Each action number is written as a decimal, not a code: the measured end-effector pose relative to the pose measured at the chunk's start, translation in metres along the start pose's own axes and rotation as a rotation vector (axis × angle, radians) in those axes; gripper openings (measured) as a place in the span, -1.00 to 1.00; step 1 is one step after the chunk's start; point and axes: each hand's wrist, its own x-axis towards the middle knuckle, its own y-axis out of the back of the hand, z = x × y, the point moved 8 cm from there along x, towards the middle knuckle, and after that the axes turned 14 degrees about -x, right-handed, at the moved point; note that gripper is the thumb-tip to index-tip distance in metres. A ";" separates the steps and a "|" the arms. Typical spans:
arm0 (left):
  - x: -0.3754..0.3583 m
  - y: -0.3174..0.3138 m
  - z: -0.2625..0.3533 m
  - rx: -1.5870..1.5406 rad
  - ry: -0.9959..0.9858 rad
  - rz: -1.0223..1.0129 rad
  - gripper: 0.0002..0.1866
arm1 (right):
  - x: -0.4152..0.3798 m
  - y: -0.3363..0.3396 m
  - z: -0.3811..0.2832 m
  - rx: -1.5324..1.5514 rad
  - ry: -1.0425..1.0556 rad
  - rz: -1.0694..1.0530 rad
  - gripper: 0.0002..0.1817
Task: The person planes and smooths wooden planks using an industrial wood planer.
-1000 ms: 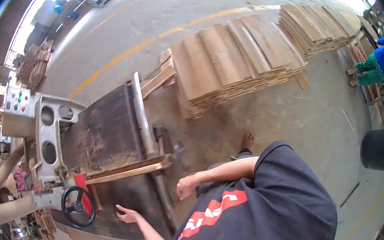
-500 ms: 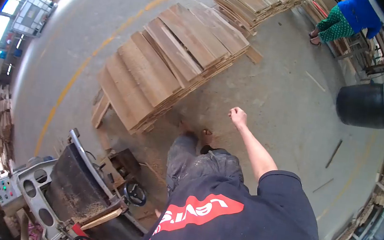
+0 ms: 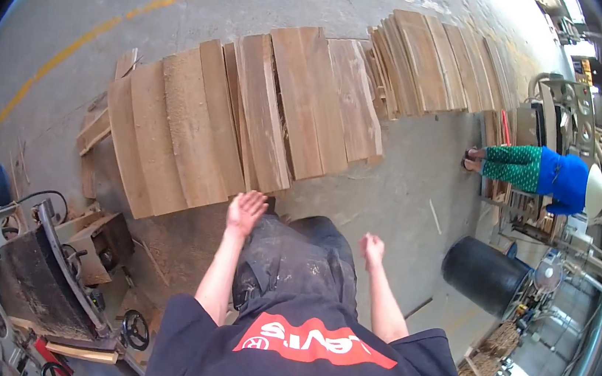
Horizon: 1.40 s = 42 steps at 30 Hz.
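Observation:
My left hand (image 3: 246,214) is empty, palm showing and fingers stretched out, right at the near edge of a stack of wooden boards (image 3: 213,115). The broad brown planks lie side by side in overlapping layers, some with sawdust on top. My right hand (image 3: 373,250) hangs over the floor to the right of my legs, its fingers curled in and nothing visible in them. Beyond the first stack, to the right, sits a second stack of boards (image 3: 441,63).
A woodworking machine (image 3: 31,276) with a dark curved guard and a handwheel (image 3: 135,329) stands at the left. At the right are a black barrel (image 3: 486,274) and a person (image 3: 562,180) in blue beside a wooden rack. A thin stick (image 3: 435,217) lies on the concrete floor.
My view has turned to the right, and the board stack is nearer. My left hand has come up into sight with its fingers spread. My right hand remains curled, now lower in view.

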 end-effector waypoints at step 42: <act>0.185 0.017 -0.270 -0.495 -0.368 0.213 -0.19 | 0.214 -0.162 -0.763 -1.184 1.098 -0.349 0.05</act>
